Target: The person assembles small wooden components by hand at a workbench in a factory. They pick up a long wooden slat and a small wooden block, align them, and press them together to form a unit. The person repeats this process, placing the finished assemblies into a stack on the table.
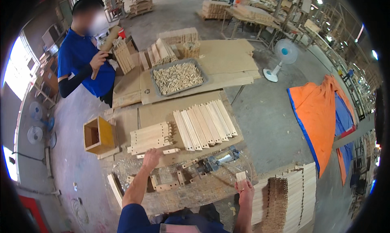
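My left hand (152,157) reaches forward over the workbench (191,194) and rests on a wooden slat (170,151) at the near edge of a stack of notched slats (151,137). My right hand (245,190) holds a small wooden block (241,177) upright near the bench's right edge. Between my hands a metal clamp or tool (219,158) sits fixed on the bench, with short wooden pieces (172,183) lying around it. A fanned row of pale flat slats (205,124) lies just beyond.
A grey tray of small wooden dowels (177,77) sits on plywood sheets farther back. A person in a blue shirt (84,62) stands at the far left holding a long wooden piece. An open wooden box (98,134), stacked slats (284,198), a white fan (280,58) and an orange tarp (321,115) surround the bench.
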Demonstrator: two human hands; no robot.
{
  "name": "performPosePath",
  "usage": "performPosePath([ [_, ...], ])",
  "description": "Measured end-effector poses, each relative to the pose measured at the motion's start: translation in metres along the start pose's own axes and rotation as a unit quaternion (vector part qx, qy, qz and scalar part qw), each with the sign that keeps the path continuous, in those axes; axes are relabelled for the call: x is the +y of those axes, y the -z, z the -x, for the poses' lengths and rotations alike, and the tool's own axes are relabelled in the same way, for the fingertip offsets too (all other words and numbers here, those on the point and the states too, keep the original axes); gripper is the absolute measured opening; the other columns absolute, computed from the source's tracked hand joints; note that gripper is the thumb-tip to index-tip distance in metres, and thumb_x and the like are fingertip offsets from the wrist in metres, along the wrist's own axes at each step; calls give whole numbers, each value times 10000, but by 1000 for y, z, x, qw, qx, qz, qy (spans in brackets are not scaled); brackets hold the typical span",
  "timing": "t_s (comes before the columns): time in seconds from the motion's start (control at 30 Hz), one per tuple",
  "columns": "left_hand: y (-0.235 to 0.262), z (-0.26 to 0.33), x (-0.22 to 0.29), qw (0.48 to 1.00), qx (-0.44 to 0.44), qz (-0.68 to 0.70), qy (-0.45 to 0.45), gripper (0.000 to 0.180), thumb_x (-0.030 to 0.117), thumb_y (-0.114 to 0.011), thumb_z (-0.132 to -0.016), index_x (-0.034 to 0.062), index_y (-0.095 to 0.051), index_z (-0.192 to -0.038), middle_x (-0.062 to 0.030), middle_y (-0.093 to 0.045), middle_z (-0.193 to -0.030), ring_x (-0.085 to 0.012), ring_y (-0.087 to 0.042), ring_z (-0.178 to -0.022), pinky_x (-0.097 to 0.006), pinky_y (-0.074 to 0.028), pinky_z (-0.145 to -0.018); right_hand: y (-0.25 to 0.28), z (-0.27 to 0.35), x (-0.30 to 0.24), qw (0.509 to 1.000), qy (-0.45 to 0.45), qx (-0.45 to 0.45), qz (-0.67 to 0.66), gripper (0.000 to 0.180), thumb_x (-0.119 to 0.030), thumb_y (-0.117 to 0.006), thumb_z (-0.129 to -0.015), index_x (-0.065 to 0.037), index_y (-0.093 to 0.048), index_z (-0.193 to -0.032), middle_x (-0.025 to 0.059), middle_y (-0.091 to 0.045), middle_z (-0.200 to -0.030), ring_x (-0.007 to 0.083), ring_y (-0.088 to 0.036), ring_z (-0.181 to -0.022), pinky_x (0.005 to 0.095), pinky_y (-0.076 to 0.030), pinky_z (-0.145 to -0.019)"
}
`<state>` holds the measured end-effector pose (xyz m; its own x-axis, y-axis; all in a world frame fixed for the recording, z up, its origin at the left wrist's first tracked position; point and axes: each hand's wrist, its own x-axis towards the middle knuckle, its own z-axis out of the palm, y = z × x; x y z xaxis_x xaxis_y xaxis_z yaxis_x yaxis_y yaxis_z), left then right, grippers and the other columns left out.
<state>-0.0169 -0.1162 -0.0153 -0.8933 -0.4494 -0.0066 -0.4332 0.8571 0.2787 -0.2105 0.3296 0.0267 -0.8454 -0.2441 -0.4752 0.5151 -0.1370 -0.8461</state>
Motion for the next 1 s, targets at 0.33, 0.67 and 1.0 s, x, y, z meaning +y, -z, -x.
performPosePath([
  [0.33, -16, 70, 65, 973, -77, 192, -102, 271, 180, -541, -865, 144, -643, -1114, -184, -666, -1125, -382, -629, -1055, -478, -521, -835, -79, 75, 46, 999, 14, 24, -18, 262, -217, -639, -972, 0, -634, -1118, 132, -697, -1039, 253, -718, -872, 328, -599, -714],
  [0.67, -12, 95, 48, 992, -7, 77, -95, 528, 368, -592, -863, 77, -536, -1301, -196, -618, -1178, -381, -604, -1079, -537, -460, -890, -113, 82, 42, 1000, 19, -3, -10, 283, -198, -645, -970, 32, -635, -1133, 135, -699, -1056, 255, -718, -882, 338, -594, -732],
  [1.0, -24, 100, 57, 972, -224, -6, -66, 1030, 593, -732, -722, -4, -296, -1438, -214, -479, -1346, -363, -448, -1289, -507, -321, -1080, -128, 64, 59, 1000, 0, -9, 17, 349, -241, -626, -989, 61, -641, -1163, 119, -696, -1043, 205, -694, -893, 282, -557, -776],
])
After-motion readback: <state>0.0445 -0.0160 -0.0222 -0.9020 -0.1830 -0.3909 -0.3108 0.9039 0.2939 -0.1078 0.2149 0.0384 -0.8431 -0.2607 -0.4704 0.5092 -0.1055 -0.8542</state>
